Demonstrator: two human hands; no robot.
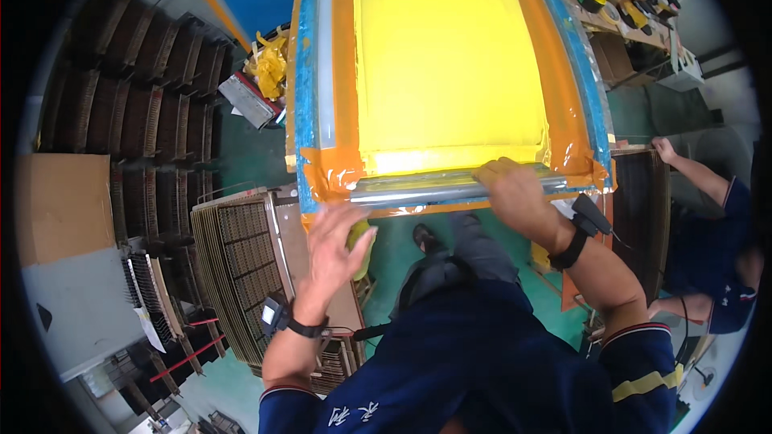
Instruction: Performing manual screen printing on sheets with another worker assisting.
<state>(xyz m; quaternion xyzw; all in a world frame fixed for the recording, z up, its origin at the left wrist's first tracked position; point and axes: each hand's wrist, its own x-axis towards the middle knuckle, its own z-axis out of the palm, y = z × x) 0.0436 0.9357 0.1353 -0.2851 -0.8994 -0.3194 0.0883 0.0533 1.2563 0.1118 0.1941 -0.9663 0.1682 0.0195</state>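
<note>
A broad printing screen [347,72] edged with orange and blue tape lies in front of me, its middle coated with bright yellow ink [454,56]. Along its near edge runs a long, shiny metal bar [434,191], shaped like a squeegee. My right hand [515,197] is closed over the right part of this bar. Below the bar's left end is my left hand [331,245], fingers stretched and thumb apart. A yellow-green item [362,255] shows just behind its thumb; I cannot tell whether they touch.
Stacked racks [233,265] stand low on the left, with dark shelving [153,88] beyond. Another rack [639,217] is at right, where a co-worker's hand [664,149] rests. Tape rolls and tools crowd a bench [635,28] at far right. Crumpled yellow material [269,64] lies left of the screen.
</note>
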